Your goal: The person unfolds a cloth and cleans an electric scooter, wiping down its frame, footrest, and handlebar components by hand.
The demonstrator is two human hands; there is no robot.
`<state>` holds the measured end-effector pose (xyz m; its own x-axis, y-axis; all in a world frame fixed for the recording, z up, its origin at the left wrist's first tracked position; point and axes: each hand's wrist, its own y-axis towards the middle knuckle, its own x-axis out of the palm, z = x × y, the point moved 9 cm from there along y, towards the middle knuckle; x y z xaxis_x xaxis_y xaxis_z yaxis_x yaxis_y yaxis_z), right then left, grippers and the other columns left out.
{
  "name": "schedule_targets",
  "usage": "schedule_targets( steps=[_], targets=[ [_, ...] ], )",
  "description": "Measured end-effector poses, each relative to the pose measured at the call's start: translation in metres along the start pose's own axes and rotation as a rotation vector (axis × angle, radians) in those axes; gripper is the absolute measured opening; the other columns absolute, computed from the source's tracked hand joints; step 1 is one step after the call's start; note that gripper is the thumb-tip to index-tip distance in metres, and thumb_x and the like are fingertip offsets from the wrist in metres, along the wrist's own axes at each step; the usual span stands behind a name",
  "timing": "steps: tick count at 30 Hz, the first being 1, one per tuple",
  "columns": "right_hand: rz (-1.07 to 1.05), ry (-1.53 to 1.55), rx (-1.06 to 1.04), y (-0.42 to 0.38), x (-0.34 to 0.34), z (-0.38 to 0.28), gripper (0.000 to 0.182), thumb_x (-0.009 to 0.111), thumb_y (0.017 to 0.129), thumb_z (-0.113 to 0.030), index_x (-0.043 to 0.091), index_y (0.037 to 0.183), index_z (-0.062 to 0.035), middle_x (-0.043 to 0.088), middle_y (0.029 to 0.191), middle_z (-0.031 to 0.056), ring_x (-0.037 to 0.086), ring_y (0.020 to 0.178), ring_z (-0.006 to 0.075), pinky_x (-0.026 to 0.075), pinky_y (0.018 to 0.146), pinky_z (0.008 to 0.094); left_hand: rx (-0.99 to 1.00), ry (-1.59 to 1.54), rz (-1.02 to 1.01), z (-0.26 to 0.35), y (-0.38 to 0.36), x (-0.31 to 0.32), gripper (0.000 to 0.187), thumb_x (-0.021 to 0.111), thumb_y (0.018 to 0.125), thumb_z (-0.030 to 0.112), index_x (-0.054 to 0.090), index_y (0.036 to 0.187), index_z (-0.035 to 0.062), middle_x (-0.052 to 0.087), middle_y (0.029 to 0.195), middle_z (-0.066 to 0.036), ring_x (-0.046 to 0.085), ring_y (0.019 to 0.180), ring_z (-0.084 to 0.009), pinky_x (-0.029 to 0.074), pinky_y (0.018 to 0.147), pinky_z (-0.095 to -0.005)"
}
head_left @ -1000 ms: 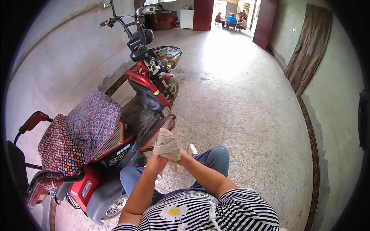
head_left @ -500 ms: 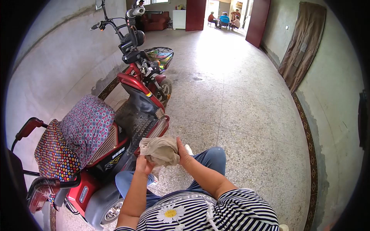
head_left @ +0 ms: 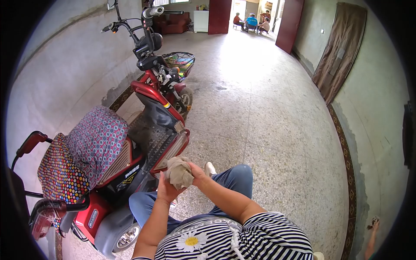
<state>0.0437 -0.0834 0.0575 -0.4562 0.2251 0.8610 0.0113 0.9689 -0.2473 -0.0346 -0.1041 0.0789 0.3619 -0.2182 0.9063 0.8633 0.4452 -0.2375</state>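
A crumpled beige cloth [head_left: 180,171] is bunched between my two hands, above my lap. My left hand [head_left: 166,190] is closed on its lower left side. On the right edge of the same bundle, my right hand [head_left: 198,174] grips with the fingers partly hidden behind the fabric. Close to the left of the cloth stands a red electric tricycle [head_left: 147,93], its footboard reaching almost to my hands.
Patterned covers [head_left: 99,141] lie over the tricycle seat. Another person's hand [head_left: 375,222] shows at the lower right by the wall. Several people [head_left: 251,21] sit beyond the open red doors [head_left: 289,26]. A brown curtain [head_left: 340,52] hangs on the right.
The cloth has been squeezed into a smaller, rounder bundle, and my hands have come closer together. Another person's hand has appeared at the lower right.
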Motion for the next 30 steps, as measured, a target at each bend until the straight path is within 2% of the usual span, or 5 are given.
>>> schedule_targets(
  steps=[12, 22, 25, 27, 30],
  targets=[
    [-0.126, -0.005, 0.084, -0.032, 0.05, 0.021, 0.042, 0.032, 0.092, -0.029, 0.046, 0.121, -0.0012, 0.056, 0.114, 0.0132, 0.058, 0.101, 0.0261, 0.048, 0.087, 0.0385, -0.005, 0.081, 0.021, -0.005, -0.001, -0.044, 0.063, 0.037, 0.083, 0.064, 0.047, 0.125, 0.0184, 0.052, 0.122, -0.001, 0.049, 0.112, -0.0224, 0.04, 0.093, -0.0409],
    [-0.001, -0.059, 0.104, -0.003, -0.02, 0.017, 0.04, 0.033, 0.094, -0.032, 0.049, 0.119, -0.0043, 0.058, 0.113, 0.0115, 0.056, 0.102, 0.0263, 0.045, 0.09, 0.0424, 0.143, 0.018, 0.079, 0.007, -0.013, -0.041, 0.043, 0.046, 0.09, 0.033, 0.045, 0.124, 0.0063, 0.051, 0.123, -0.007, 0.05, 0.11, -0.0243, 0.039, 0.096, -0.0372],
    [0.162, -0.219, 0.011, -0.01, -0.04, 0.008, 0.03, 0.046, 0.09, -0.019, 0.051, 0.116, -0.0044, 0.059, 0.108, 0.0096, 0.058, 0.096, 0.0233, 0.047, 0.085, 0.037, 0.162, -0.112, 0.01, 0.018, -0.022, -0.016, 0.048, 0.046, 0.09, 0.035, 0.041, 0.127, 0.0046, 0.048, 0.127, -0.011, 0.045, 0.117, -0.027, 0.033, 0.101, -0.0409],
    [0.574, -0.57, -0.135, -0.025, -0.074, -0.009, 0.03, 0.049, 0.09, -0.019, 0.05, 0.117, -0.0048, 0.056, 0.109, 0.0072, 0.057, 0.095, 0.0202, 0.046, 0.084, 0.0325, 0.18, -0.13, -0.029, 0.022, -0.027, -0.002, 0.048, 0.047, 0.09, 0.035, 0.041, 0.127, 0.0046, 0.048, 0.127, -0.011, 0.045, 0.118, -0.0269, 0.032, 0.101, -0.0408],
    [0.452, -0.807, -0.524, -0.021, -0.063, -0.041, 0.033, 0.048, 0.091, -0.021, 0.047, 0.119, -0.0031, 0.053, 0.112, 0.0065, 0.054, 0.095, 0.0174, 0.044, 0.084, 0.0298, 0.206, -0.143, -0.09, 0.029, -0.026, 0.009, 0.049, 0.047, 0.09, 0.034, 0.04, 0.128, 0.0045, 0.047, 0.127, -0.012, 0.045, 0.118, -0.0265, 0.032, 0.102, -0.0403]
  ],
)
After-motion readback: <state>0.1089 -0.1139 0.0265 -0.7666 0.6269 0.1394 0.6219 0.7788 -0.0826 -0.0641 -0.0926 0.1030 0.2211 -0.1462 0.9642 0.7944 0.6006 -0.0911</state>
